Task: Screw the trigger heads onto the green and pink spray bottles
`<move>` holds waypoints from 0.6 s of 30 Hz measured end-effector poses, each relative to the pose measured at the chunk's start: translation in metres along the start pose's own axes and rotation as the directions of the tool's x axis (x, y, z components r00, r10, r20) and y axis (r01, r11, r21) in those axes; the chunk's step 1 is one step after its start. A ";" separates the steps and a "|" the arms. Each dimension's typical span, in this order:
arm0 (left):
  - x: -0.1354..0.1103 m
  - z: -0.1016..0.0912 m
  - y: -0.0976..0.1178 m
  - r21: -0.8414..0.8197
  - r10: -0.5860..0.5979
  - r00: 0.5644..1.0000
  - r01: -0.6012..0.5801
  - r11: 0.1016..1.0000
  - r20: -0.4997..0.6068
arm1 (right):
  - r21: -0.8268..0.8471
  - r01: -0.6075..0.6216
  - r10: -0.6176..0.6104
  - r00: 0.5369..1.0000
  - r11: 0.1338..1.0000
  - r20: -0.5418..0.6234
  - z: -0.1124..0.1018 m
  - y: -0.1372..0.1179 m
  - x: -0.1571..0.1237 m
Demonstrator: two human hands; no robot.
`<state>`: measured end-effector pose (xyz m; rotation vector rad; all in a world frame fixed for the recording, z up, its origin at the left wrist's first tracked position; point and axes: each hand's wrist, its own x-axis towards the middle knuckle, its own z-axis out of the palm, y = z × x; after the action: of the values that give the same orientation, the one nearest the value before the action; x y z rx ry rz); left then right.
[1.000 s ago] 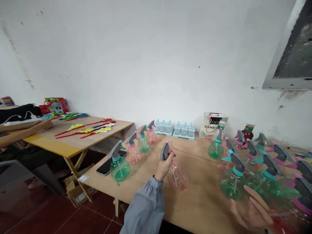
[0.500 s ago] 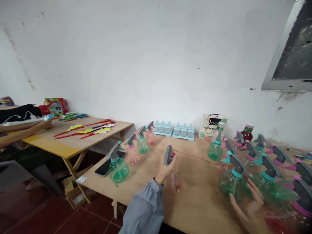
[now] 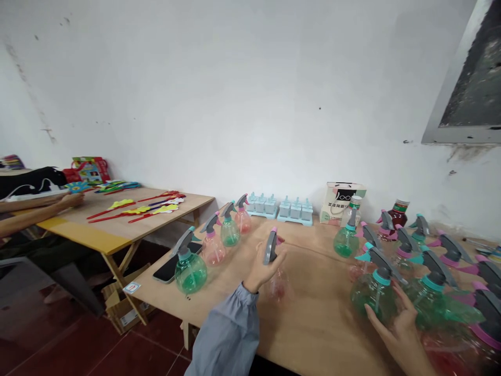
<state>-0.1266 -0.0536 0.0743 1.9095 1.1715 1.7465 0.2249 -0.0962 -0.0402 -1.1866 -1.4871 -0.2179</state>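
My left hand (image 3: 263, 267), in a grey sleeve, is closed round the neck of a clear pink spray bottle (image 3: 276, 284) with a grey and pink trigger head, held just above the wooden table (image 3: 313, 324). My right hand (image 3: 395, 324) lies with spread fingers against a green spray bottle (image 3: 371, 296) with a teal collar at the right. A row of green and pink spray bottles (image 3: 213, 243) stands at the table's left side, beside a dark phone (image 3: 167, 269).
Many more spray bottles (image 3: 438, 271) crowd the right end. Pale blue popsicle moulds (image 3: 279, 208) and a small white box (image 3: 342, 201) stand by the wall. Another person's arm (image 3: 35, 214) rests on a second table (image 3: 117, 219) with coloured toys at the left.
My left hand has tipped the pink bottle more upright and nearer me. My right hand has risen from the table edge onto the green bottle.
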 end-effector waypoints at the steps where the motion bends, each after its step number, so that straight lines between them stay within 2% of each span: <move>1: 0.001 0.000 0.000 0.020 0.013 1.000 -0.013 1.000 -0.003 | 0.015 -0.018 0.018 1.000 1.000 -0.004 0.001 0.000 0.002; 5: 0.004 0.001 -0.005 0.132 0.032 0.999 -0.036 0.991 0.034 | 0.055 -0.024 0.027 0.998 0.998 -0.064 0.008 0.003 0.005; 9: 0.003 -0.002 -0.020 0.211 0.069 0.995 -0.084 0.974 0.076 | 0.089 -0.060 0.063 0.998 0.994 -0.029 0.013 0.007 0.003; 12: -0.007 -0.003 -0.038 0.248 0.167 0.986 -0.162 0.955 0.000 | 0.106 -0.092 0.095 0.995 0.990 -0.015 0.015 0.010 -0.001; 15: -0.022 0.003 -0.060 0.418 0.267 0.963 -0.234 0.878 -0.021 | 0.100 -0.103 0.105 0.994 0.990 -0.010 0.019 0.008 -0.004; 18: -0.025 0.014 -0.079 0.620 0.143 0.988 -0.143 0.772 0.049 | 0.103 -0.083 0.084 0.996 0.991 -0.006 0.022 0.000 -0.004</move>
<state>-0.1402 -0.0181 -0.0007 2.4108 1.8232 1.5360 0.2106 -0.0831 -0.0510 -1.1605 -1.4200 -0.0894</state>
